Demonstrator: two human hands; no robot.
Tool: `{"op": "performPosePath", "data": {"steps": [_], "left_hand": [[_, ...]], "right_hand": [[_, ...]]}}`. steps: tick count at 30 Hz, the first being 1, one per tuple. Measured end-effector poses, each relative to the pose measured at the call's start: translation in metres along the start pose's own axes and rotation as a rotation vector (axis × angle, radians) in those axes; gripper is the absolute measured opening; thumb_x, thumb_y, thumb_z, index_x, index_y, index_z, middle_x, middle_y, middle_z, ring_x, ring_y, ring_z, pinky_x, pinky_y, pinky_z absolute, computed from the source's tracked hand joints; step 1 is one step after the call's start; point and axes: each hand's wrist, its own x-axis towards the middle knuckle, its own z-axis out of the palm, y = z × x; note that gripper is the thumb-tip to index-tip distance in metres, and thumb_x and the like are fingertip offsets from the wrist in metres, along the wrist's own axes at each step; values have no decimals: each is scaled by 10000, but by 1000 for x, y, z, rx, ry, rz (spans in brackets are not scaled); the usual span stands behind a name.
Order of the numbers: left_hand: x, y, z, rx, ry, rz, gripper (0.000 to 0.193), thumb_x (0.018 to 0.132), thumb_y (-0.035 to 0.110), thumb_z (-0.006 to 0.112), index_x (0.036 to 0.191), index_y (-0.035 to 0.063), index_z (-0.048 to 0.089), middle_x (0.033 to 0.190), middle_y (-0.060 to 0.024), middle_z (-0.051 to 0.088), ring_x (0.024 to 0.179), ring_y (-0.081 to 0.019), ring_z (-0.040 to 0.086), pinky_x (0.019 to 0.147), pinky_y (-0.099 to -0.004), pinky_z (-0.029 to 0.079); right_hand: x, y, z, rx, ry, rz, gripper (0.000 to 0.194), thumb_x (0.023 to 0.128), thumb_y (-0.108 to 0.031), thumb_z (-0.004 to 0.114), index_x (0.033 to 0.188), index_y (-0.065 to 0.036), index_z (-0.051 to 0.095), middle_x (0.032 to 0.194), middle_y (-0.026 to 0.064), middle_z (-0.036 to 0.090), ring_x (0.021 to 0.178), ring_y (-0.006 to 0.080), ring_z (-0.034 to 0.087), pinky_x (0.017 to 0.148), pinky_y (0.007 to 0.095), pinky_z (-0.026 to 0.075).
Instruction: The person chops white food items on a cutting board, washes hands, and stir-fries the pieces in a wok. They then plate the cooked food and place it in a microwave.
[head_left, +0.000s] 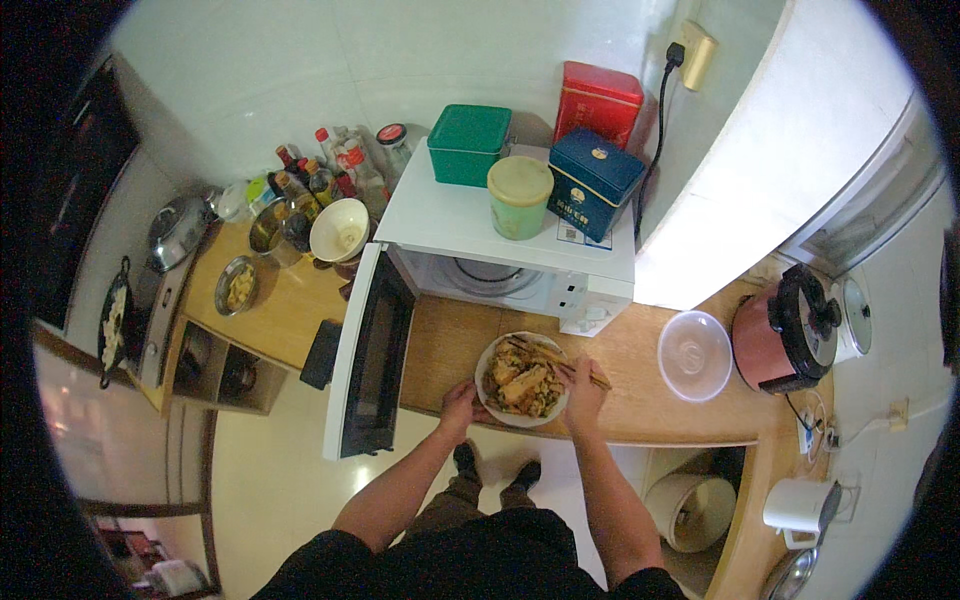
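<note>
A white plate (523, 421) heaped with browned food pieces (525, 379) is in front of me, at the counter's front edge. My left hand (461, 407) holds the plate's left rim. At the right rim is my right hand (586, 390), closed around a pair of wooden chopsticks (598, 376) whose far ends lie over the food. Whether its fingers also bear on the plate is hard to tell. Just beyond the plate stands a white microwave oven (450, 217), its door (367, 360) swung out to the left. A glass turntable (487, 279) shows inside.
Tins and a green lidded canister (519, 199) stand on the microwave. To the right are a translucent plastic bowl (694, 356) and a pink electric pressure cooker (784, 330). Bottles, a white bowl (340, 230) and a metal bowl of food pieces (236, 286) stand on the left.
</note>
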Motion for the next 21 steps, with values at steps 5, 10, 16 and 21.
{"op": "performPosePath", "data": {"steps": [5, 10, 16, 21], "left_hand": [[18, 2, -2, 121, -70, -23, 384, 1091, 292, 478, 1393, 64, 540, 1205, -98, 662, 926, -227, 708, 805, -405, 601], [51, -9, -26, 105, -123, 46, 406, 1083, 289, 501, 1400, 37, 526, 1158, -101, 679, 920, -220, 708, 794, -399, 598], [32, 16, -20, 216, -194, -49, 414, 1074, 303, 512, 1396, 43, 528, 1151, -90, 678, 882, -211, 707, 784, -377, 594], [45, 4, -33, 157, -193, -20, 400, 1073, 296, 510, 1384, 47, 534, 1131, -100, 680, 868, -212, 709, 775, -363, 594]], "right_hand": [[-9, -18, -57, 1, 130, 19, 315, 1055, -303, 571, 994, 3, 618, 961, 110, 667, 915, 231, 691, 825, 384, 613], [-24, -42, -84, 72, 104, 104, 348, 1066, -363, 539, 986, -29, 593, 923, 115, 658, 872, 241, 689, 785, 390, 607], [-37, -59, -109, 198, 169, 149, 327, 1067, -365, 532, 971, -57, 588, 904, 101, 653, 832, 242, 673, 757, 385, 593], [-35, -31, -95, 267, 137, 172, 303, 1066, -352, 549, 950, -73, 579, 896, 89, 647, 836, 229, 671, 763, 390, 596]]}}
